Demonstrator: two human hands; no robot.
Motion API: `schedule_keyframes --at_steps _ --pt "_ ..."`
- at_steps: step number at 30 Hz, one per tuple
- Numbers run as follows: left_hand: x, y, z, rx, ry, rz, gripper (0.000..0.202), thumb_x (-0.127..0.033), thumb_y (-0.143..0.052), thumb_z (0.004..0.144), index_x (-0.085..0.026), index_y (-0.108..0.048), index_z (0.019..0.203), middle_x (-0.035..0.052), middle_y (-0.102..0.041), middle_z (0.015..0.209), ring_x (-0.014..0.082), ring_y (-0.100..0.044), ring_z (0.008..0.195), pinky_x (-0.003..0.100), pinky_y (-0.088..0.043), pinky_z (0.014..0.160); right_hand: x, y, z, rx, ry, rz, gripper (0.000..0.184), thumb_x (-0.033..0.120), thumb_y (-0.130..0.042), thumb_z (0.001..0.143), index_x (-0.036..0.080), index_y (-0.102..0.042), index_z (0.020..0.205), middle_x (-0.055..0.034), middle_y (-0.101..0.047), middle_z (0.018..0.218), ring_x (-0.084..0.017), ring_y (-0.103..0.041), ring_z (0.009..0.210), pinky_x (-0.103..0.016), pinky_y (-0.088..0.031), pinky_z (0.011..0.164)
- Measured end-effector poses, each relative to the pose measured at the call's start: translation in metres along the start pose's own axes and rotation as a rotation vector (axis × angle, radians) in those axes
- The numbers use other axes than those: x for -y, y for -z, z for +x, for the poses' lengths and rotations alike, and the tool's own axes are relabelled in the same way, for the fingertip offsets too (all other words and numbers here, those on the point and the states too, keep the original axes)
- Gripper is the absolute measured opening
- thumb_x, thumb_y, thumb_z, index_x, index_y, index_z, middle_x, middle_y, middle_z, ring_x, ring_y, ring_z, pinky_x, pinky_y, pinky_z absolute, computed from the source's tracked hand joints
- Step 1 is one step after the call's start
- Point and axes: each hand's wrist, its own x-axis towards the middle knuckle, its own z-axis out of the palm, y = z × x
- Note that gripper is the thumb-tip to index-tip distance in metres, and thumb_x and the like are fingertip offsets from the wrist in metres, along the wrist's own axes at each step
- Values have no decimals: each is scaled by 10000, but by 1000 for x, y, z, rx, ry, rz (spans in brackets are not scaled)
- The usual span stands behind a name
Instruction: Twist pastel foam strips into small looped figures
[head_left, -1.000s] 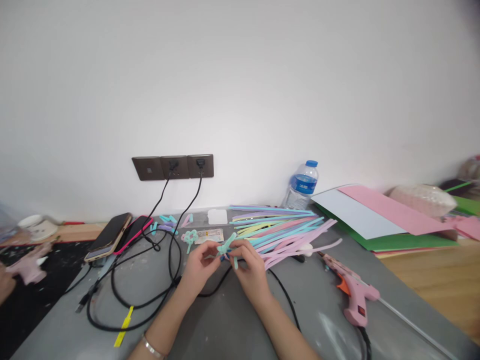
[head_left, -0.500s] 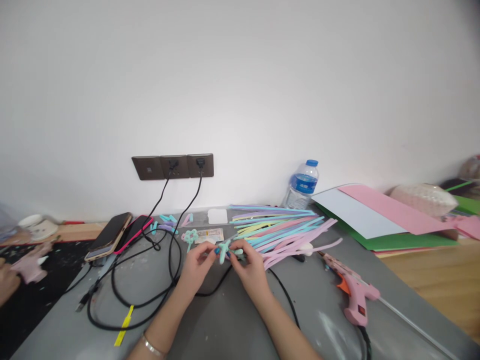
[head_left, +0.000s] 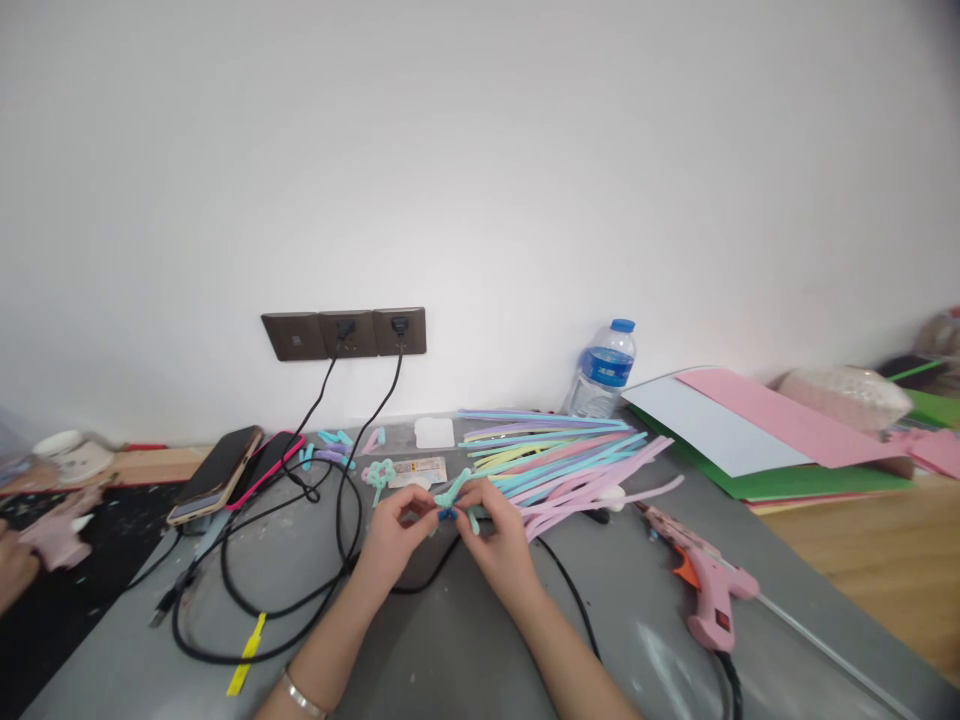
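My left hand (head_left: 395,540) and my right hand (head_left: 501,545) meet over the grey table (head_left: 465,650), both pinching a small teal pipe-cleaner shape (head_left: 455,497) between their fingertips. Its short looped arms stick out above my fingers. Just behind my right hand lies a fan of pastel pipe cleaners (head_left: 555,455) in blue, pink, purple and yellow. A finished teal flower shape (head_left: 379,473) rests on the table behind my left hand. A bracelet sits on my left wrist.
Black cables (head_left: 285,590) loop from a wall socket strip (head_left: 343,333) past two phones (head_left: 236,462). A pink glue gun (head_left: 701,583) lies at the right, a water bottle (head_left: 606,371) and coloured paper sheets (head_left: 750,430) behind. Another person's hand (head_left: 15,575) shows at far left.
My fingers have turned the teal shape slightly between them; its arms point differently. The hands stay in the same spot. The other person's hand at the left has shifted a little.
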Motion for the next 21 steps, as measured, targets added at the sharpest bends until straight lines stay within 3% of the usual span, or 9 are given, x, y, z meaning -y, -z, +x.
schedule_keyframes --at_steps 2,5,10,15,21 --pt "-1 0 -1 3 -15 26 120 -246 -691 635 -163 -605 650 -8 -573 625 132 -534 613 195 -422 514 -2 0 0 -1 -69 51 57 167 -543 830 213 -546 864 -26 -585 802 -181 -574 763 -288 -458 695" --pt "-2 0 -1 17 -23 51 101 -230 -683 638 -164 -609 653 -8 -570 633 129 -526 609 187 -410 504 -5 0 1 18 -160 105 167 224 -583 823 210 -583 990 -18 -610 789 -187 -593 757 -288 -472 699" --pt "-4 -1 -1 9 -21 65 109 -239 -702 615 -164 -626 636 -4 -577 624 130 -522 600 179 -384 483 -5 3 4 110 -191 178 133 310 -586 856 210 -672 874 -33 -662 824 -209 -610 816 -304 -472 753" --pt "-6 -1 -1 21 32 43 147 -258 -718 600 -162 -616 644 -9 -571 625 134 -519 610 192 -387 511 -5 3 3 122 -207 211 145 329 -600 853 212 -681 880 -27 -661 836 -202 -602 818 -289 -460 761" --pt "-4 3 1 128 35 30 161 -280 -698 636 -162 -588 642 -32 -534 585 119 -492 573 210 -378 548 -5 3 3 148 -204 206 152 337 -598 854 210 -680 868 -22 -647 809 -195 -590 795 -283 -455 748"
